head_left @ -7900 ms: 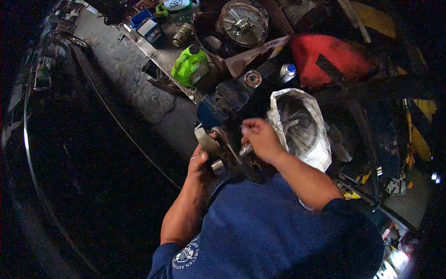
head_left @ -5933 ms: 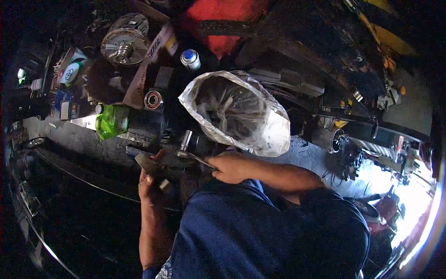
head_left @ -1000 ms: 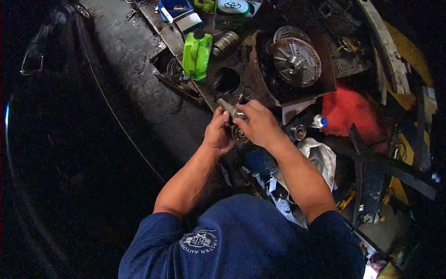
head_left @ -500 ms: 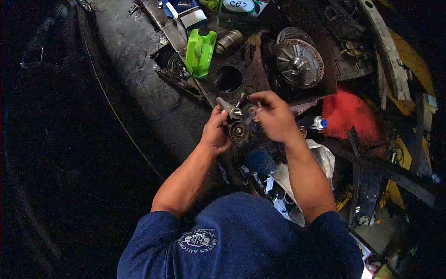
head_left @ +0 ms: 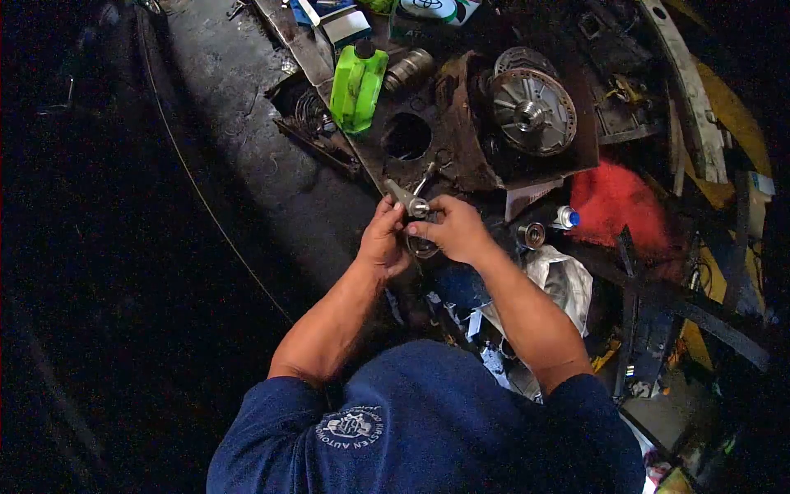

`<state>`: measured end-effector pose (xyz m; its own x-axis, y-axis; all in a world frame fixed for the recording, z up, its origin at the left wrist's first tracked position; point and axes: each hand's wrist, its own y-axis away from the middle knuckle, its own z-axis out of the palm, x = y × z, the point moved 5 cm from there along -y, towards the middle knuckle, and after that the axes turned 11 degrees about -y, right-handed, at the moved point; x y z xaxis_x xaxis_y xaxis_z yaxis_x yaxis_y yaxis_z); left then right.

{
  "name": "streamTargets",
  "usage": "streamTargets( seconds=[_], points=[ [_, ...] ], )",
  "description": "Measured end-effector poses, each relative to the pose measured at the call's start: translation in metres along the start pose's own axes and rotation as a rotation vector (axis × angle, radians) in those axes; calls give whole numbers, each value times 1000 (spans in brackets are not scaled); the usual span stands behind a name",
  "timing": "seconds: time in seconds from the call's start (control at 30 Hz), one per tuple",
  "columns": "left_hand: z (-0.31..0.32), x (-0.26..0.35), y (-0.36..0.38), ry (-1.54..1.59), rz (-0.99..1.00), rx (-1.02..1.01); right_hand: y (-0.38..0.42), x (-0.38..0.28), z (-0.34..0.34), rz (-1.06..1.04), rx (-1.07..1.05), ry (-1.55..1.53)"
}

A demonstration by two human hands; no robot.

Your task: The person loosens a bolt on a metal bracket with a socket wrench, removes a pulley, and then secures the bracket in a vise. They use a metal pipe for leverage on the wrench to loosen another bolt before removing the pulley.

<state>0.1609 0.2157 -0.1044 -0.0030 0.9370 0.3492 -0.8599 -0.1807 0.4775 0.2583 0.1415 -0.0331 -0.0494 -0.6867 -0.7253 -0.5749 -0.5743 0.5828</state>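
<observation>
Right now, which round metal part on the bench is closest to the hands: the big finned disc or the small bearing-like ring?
The small bearing-like ring, just beside the right hand and next to the blue-capped can. The big finned disc lies farther up the bench.

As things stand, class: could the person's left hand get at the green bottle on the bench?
Probably not at once: the left hand is shut on the small metal part. The green bottle stands farther up the bench, with nothing visibly between them.
</observation>
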Motion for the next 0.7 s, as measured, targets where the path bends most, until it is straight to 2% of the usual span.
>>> streamTargets(
  seconds=[0.13,0.2,0.23,0.33,0.47,0.53,0.7],
  points=[
    [1,-3,0,30,-24,-38,-16,37,2,48,-107,-188],
    [7,1,2,41,-43,-90,-12,41,1,106,-213,-551],
    [10,3,3,47,-53,-146,-12,38,1,106,-216,-550],
    [8,3,2,29,-61,-133,-9,36,0,150,-225,-664],
    [5,3,6,7,-33,-135,-6,33,0,171,-265,-564],
    [-4,-1,6,11,-38,-61,-8,38,3,146,-293,-460],
    [-9,0,7,29,-2,-40,-14,40,9,201,-345,-437]
  ],
)
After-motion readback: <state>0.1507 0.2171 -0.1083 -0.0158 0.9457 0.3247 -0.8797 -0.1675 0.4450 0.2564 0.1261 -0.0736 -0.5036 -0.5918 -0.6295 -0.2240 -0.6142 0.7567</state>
